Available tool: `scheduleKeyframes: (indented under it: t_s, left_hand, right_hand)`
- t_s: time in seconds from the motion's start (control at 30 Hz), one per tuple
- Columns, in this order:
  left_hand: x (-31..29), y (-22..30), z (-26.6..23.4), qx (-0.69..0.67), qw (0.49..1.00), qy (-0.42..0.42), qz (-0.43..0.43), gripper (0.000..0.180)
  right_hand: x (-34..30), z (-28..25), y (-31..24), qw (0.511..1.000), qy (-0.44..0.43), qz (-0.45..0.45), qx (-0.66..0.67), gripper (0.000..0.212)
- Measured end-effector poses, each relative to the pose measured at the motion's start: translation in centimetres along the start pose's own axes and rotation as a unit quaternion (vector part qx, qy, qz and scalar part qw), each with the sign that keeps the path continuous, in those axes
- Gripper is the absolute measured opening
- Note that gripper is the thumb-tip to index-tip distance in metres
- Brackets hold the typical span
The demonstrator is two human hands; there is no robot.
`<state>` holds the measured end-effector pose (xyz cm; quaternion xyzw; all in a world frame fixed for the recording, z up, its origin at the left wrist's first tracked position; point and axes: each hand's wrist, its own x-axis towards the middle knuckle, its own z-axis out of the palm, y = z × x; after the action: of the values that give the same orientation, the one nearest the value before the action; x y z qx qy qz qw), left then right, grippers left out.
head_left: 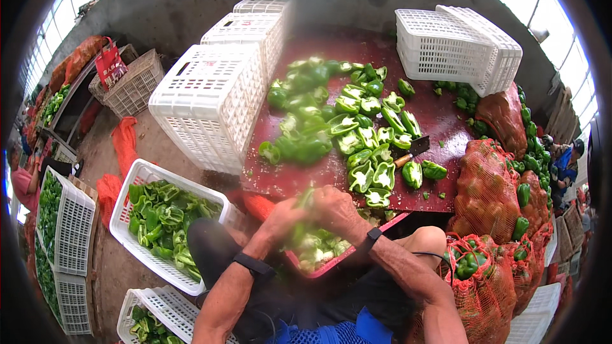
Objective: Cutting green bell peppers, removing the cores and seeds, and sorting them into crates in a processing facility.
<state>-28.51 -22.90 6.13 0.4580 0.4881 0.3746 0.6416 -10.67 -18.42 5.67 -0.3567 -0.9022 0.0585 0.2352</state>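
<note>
- The left hand [285,218] and right hand [335,211] are together, apparently closed on a blurred green pepper [306,199] just off the desk's [440,121] near edge.
- They hold it over the pink tub [330,268], likely so scraps drop inside.
- The knife [419,146] lies handle toward that edge, presumably for easy grabbing.
- The pepper's long axis seems to slant from desk to tub; I can't tell which end leads.

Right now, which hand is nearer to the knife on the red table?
Right. The right hand is below and left of the knife in the picture; the left hand is lower and farther left.
</note>
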Motion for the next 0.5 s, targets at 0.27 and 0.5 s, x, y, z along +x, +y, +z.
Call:
scheduleKeyframes:
  t_s: [0.27,0.5]
  left_hand:
    - [-0.1,0.4,0.6,0.037,0.997,0.006,-0.064,0.01]
    - [1.2,-3.4,-2.8,-0.04,0.993,0.108,0.025,0.03]
  right_hand:
    - [-2.2,1.3,1.8,0.96,0.008,0.117,0.254,0.028]
    - [-1.2,-1.7,3.0,0.881,0.108,0.268,0.373,0.017]
